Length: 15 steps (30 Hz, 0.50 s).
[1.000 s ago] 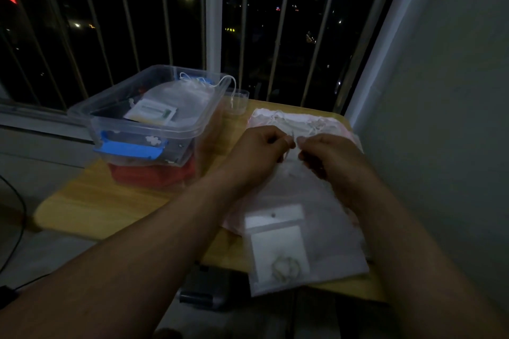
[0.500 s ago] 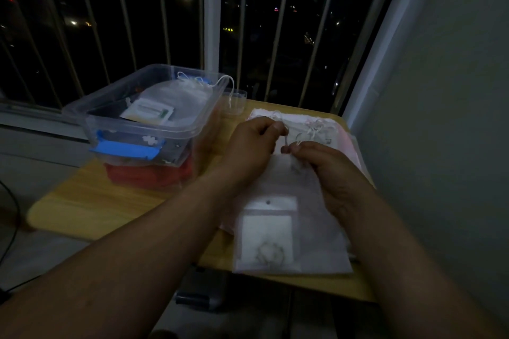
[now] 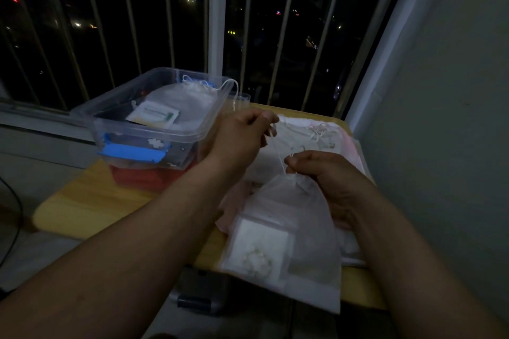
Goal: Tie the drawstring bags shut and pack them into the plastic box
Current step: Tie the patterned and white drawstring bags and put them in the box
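the bag [image 3: 300, 231] is thin, white and see-through, with a small white card [image 3: 259, 248] inside it. its top is bunched up tight at the neck. a thin white string [image 3: 276, 150] runs from the neck up to the left hand [image 3: 242, 135].

the bag's bottom hangs over the near edge of the yellow worktop [image 3: 91, 201]. to the right of the hands the worktop ends close to a wall [image 3: 440, 118]. to the left of the left hand stands the clear box [image 3: 154, 129], just beside it. a tied bag [image 3: 184, 99] already lies in the box, and its string hangs over the rim. in front of the box the worktop is bare wood, with room to move. past the hands lie more bags [image 3: 316, 135] in a flat pile.

the left hand is pinching the string, up and away from the bag. the right hand [image 3: 330, 173] is pinching the bunched neck, right on top of the bag. the string is stretched straight between the two hands. the bag lies under and in front of the right hand.
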{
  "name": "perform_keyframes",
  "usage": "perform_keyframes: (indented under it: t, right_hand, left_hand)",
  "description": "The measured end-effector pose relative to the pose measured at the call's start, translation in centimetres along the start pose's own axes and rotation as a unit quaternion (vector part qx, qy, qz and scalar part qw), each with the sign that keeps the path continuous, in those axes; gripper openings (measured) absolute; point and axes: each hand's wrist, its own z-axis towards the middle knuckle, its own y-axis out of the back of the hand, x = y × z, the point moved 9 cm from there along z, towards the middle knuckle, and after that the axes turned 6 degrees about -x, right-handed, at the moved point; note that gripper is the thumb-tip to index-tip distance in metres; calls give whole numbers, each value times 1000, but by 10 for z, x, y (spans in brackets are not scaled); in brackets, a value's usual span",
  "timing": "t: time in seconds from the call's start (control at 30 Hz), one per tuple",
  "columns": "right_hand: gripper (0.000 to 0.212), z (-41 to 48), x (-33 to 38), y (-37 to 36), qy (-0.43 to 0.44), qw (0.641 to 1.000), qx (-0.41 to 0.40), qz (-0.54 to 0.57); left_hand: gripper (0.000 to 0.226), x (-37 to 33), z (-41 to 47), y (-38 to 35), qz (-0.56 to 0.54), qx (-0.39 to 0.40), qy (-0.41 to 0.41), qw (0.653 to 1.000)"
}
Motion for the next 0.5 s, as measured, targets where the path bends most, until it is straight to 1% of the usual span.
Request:
perform_keyframes:
  t: [0.17,0.27,0.37,0.43,0.5]
  right_hand:
    - [13,-2,4,-10,42,992,37,-113]
    - [13,-7,10,-20,68,986,64,-139]
    - [12,-5,11,-23,82,980,79,-165]
    - [11,0,9,-20,86,981,76,-159]
    - [11,5,5,-12,69,990,56,-107]
  left_hand:
    - [25,-6,-4,-13,-55,62,24,996]
    - [26,-10,-7,-19,-76,79,26,994]
    - [26,-12,-10,-27,-75,98,26,992]
    - [31,-10,-12,-32,-55,118,38,991]
    - [38,-5,-12,-35,-1,138,44,989]
